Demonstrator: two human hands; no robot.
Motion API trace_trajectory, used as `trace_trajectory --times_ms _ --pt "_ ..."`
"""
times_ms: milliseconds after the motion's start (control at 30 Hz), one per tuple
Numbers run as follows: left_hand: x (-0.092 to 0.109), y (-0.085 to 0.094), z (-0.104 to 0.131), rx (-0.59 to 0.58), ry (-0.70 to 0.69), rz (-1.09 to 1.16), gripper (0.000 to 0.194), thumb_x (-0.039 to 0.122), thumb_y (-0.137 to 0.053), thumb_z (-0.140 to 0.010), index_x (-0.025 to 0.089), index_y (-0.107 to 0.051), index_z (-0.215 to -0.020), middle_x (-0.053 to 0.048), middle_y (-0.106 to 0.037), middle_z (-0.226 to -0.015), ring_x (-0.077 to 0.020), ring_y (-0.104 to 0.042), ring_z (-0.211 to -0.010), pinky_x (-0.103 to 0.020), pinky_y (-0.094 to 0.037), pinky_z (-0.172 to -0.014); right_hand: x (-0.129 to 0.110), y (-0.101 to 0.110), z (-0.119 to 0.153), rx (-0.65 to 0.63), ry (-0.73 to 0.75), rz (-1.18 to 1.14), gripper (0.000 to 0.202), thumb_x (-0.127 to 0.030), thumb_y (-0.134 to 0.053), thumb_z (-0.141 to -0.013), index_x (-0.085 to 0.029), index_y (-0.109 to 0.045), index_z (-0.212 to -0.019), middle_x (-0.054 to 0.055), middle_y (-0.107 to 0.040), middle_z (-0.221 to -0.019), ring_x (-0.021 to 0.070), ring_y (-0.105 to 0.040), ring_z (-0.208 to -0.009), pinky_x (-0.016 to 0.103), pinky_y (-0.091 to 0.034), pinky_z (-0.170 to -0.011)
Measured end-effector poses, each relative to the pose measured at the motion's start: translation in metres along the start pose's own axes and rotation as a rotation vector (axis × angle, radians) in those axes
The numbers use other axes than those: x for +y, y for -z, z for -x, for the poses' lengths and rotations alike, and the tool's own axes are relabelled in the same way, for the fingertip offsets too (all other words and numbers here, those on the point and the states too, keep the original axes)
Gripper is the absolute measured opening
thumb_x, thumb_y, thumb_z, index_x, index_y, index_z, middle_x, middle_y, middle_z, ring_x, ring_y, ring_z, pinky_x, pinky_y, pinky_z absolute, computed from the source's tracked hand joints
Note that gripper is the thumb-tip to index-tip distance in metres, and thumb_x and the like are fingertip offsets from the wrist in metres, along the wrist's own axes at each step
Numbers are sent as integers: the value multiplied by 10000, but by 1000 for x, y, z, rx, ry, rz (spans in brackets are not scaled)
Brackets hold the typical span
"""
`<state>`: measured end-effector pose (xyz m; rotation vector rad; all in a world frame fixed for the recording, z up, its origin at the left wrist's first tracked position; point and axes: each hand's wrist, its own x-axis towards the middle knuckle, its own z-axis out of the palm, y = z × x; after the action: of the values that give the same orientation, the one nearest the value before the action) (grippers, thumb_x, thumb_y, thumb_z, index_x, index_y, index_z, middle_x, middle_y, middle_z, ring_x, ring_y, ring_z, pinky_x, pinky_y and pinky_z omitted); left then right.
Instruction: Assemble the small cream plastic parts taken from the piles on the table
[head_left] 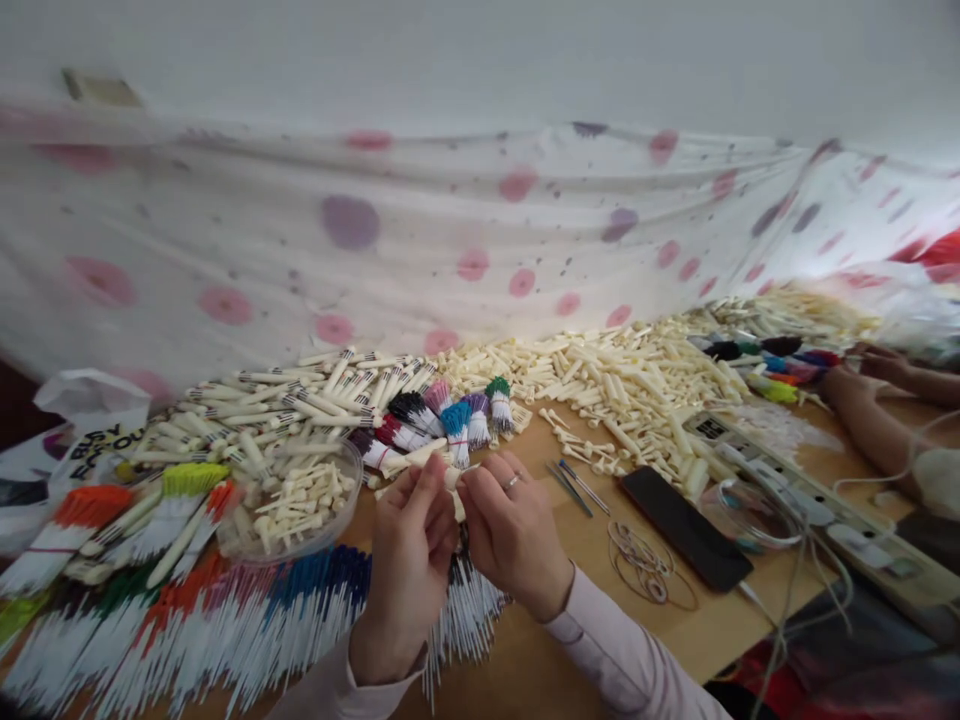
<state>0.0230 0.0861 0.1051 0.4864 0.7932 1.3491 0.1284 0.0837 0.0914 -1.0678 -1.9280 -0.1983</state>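
My left hand (409, 570) and my right hand (514, 530), which wears a ring, meet over the front of the table with their fingers pinched together. Between the fingertips shows a small cream plastic piece (452, 479), mostly covered, so its exact kind is unclear. Just behind the hands stand banded bundles of thin white sticks with coloured ends, one of them a blue-ended bundle (456, 425). A clear round tub (356, 480) of small cream plastic pieces is left of my left hand. Loose coloured-ended white sticks (300, 610) lie in rows at the front left.
Cream plastic parts (600, 370) are heaped along the back. To the right lie tweezers (570, 490), a pen (585, 487), rubber bands (645, 560), a black phone (686, 527), a clear tape roll (750, 515) and a power strip (817, 510). Another person's arms (870, 420) rest at the far right.
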Motion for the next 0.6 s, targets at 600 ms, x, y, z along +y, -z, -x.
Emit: trace_trajectory --times_ms 600 --pt "12 8 -35 11 -333 -54 540 501 -861 -609 187 -425 -546 126 -285 -415 -21 -204 -366 -134 -205 -339 4 -35 -37 -72 -473 -774 394 -358 -410 -976 -223 -315 -618 -62 -315 -571 106 -314 -522 250 -233 -493"
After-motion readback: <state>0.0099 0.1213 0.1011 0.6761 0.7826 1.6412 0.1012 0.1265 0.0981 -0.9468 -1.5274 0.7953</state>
